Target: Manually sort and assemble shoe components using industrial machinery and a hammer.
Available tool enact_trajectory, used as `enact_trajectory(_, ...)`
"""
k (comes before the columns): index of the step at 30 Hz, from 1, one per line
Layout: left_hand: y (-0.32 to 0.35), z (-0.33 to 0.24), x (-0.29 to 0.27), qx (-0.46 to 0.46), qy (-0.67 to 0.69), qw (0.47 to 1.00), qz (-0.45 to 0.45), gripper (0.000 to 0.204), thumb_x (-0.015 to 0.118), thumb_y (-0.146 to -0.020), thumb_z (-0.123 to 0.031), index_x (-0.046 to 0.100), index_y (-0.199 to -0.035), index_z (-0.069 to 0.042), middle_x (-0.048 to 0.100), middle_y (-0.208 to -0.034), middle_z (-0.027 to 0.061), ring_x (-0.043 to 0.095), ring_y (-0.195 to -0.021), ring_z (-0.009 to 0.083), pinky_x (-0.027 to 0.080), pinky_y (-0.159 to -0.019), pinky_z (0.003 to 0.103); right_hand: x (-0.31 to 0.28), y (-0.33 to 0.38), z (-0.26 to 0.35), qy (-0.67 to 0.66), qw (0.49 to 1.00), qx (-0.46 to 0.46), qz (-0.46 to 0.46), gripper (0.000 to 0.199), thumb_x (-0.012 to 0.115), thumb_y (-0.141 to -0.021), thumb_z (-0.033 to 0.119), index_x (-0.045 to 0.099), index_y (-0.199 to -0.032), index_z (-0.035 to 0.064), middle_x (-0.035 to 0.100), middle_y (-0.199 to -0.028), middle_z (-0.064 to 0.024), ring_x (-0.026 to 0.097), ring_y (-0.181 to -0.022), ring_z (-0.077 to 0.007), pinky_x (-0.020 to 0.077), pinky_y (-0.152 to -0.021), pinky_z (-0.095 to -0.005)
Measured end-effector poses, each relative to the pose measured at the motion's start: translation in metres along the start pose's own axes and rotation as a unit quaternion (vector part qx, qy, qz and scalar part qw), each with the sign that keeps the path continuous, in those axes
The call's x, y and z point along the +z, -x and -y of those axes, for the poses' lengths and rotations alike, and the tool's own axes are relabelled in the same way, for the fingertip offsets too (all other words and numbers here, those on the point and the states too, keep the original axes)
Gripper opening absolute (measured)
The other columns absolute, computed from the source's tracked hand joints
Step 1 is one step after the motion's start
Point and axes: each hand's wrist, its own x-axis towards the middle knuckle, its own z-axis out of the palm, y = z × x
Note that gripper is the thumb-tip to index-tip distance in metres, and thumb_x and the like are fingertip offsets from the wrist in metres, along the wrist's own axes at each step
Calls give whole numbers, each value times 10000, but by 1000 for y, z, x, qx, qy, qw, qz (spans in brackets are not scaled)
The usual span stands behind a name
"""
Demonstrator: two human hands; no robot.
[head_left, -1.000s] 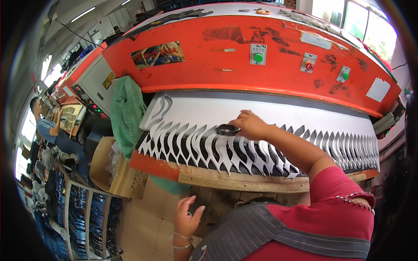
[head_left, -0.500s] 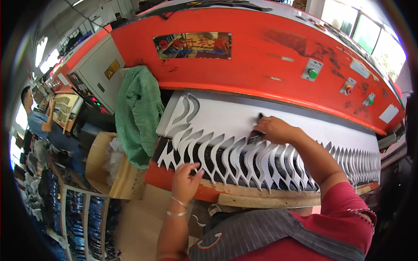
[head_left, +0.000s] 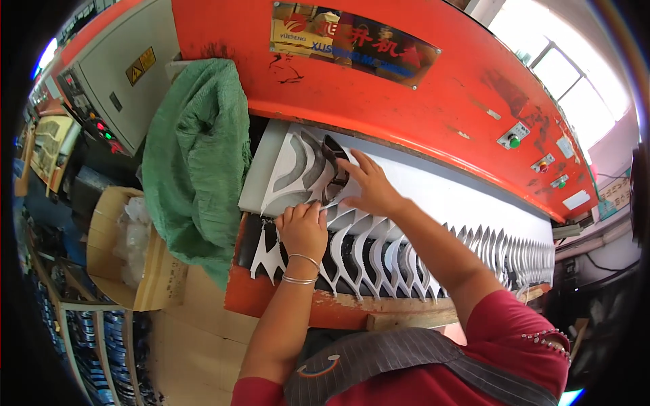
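Note:
A dark, wavy cutting die [head_left: 333,162] stands on edge on the white sheet [head_left: 433,206], towards its left end. The fingers of my right hand [head_left: 372,186] are spread along the die's right side, fingertips at it. My left hand [head_left: 302,231] is closed, its fingers bent down at the sheet's front edge by the die's lower tip. Whatever these fingers grip is hidden. Left of the die, curved grey gaps show in the sheet. In front of me lies a row of wavy white strips [head_left: 369,260] between S-shaped openings, dark underneath.
Behind the sheet rises a red machine front [head_left: 338,95] with push buttons [head_left: 514,142]. A green woven sack [head_left: 203,162] hangs at the left, beside a grey control cabinet [head_left: 125,81]. A cardboard box [head_left: 112,250] with clear plastic and a rack of dark pieces [head_left: 112,352] are lower left.
My right hand has carried the die left along the sheet to its left end. The left hand has moved forward to the sheet's edge and closed. The view has turned left.

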Motion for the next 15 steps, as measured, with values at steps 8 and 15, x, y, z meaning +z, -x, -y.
enact_trajectory(8, -1, 3, -2, -4, 32, 999, -2, 166, 624, -762, -147, 660, -921, -115, 577, -845, 11, 523, -867, 212, 352, -831, 378, 30, 1, 22, -98, 971, 220, -15, 1015, 812, -493, 499, 391, -1281, 17, 419, -1313, -215, 294, -1310, -344, 183, -1073, -458)
enact_trajectory(15, -2, 0, -6, 2, -8, 999, 48, 304, 614, -753, -140, 635, -1051, -90, 539, -927, 15, 476, -932, 216, 320, -858, 395, 30, -3, 22, -115, 957, 266, -18, 1050, 867, -438, 424, 397, -1292, 34, 367, -1377, -183, 276, -1276, -407, 275, -1050, -435)
